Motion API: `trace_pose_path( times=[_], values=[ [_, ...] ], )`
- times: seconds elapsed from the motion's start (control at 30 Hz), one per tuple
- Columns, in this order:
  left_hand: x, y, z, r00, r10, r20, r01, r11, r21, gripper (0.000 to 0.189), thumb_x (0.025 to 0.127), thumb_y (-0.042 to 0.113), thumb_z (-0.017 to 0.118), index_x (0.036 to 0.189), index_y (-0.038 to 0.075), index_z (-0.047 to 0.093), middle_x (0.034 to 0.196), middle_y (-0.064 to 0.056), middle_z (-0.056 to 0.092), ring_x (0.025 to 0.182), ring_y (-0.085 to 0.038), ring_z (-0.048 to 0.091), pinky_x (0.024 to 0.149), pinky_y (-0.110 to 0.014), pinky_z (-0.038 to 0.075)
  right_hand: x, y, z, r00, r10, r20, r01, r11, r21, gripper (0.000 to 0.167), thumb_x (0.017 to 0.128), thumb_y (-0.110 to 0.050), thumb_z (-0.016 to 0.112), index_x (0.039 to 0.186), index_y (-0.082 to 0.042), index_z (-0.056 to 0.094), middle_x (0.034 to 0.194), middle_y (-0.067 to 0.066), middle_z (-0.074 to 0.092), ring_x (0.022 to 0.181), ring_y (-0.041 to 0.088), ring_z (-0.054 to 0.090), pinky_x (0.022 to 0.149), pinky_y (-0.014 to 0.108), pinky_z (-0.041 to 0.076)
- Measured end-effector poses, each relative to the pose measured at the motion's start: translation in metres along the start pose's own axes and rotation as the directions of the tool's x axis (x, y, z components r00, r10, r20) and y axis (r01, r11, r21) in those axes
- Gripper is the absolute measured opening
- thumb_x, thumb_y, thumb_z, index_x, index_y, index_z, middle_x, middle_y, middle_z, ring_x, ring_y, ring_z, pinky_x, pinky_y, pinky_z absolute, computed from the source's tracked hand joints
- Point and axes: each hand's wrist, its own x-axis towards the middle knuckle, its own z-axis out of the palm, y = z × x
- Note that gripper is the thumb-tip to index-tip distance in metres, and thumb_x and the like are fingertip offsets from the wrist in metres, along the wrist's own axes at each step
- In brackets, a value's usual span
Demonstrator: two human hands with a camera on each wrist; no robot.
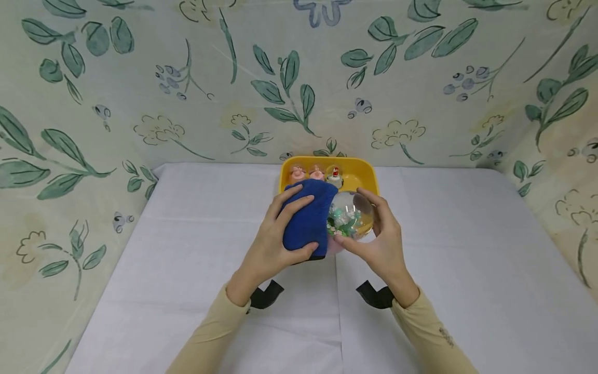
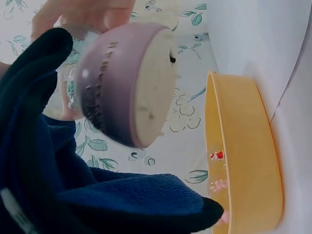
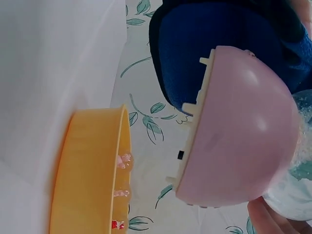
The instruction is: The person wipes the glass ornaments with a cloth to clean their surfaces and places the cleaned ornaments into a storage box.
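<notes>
A snow globe (image 1: 347,214) with a clear dome and a pink base (image 3: 239,129) is lifted over the white-covered table. My right hand (image 1: 380,246) grips its dome from the right, thumb in front and fingers behind. Green and white decorations show inside the dome. My left hand (image 1: 267,238) holds a blue plush cloth (image 1: 308,221) with black edging, fingers spread over it and thumb at its lower edge. The cloth lies against the globe's left side and covers part of it. The base's pale underside (image 2: 155,90) faces down, with small feet along it.
Just behind my hands stands a yellow tray (image 1: 358,179). Small figures in clear domes sit in its left part: two pink figures (image 1: 297,174) and a red-and-white figure (image 1: 334,177). A floral curtain (image 1: 289,98) hangs at the table's back edge.
</notes>
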Motion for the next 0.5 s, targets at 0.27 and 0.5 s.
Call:
trace_pose_path(
  times=[0.27,0.5],
  values=[
    [-0.004,-0.002,-0.012,0.999,-0.04,0.033,0.038,0.998,0.052,0.076,0.076,0.023,0.079,0.141,0.023,0.04,0.153,0.0,0.023,0.137,-0.028,0.025,0.098,-0.052,0.041,0.011,0.009,-0.005,0.999,-0.006,-0.033,0.003,0.997,-0.083,0.084,0.062,0.01,0.081,0.137,0.006,0.041,0.131,0.02,0.053,0.116,0.028,0.05,0.099,0.022,0.04],
    [-0.01,-0.003,-0.019,0.995,-0.057,0.082,0.05,0.994,0.093,0.075,0.077,0.025,0.08,0.142,0.023,0.041,0.154,0.001,0.023,0.137,-0.03,0.024,0.096,-0.053,0.043,0.028,-0.006,-0.01,0.997,0.018,-0.07,-0.028,0.987,-0.159,0.079,0.064,0.013,0.079,0.132,0.016,0.04,0.125,0.031,0.052,0.109,0.02,0.053,0.092,0.017,0.043]
  ],
)
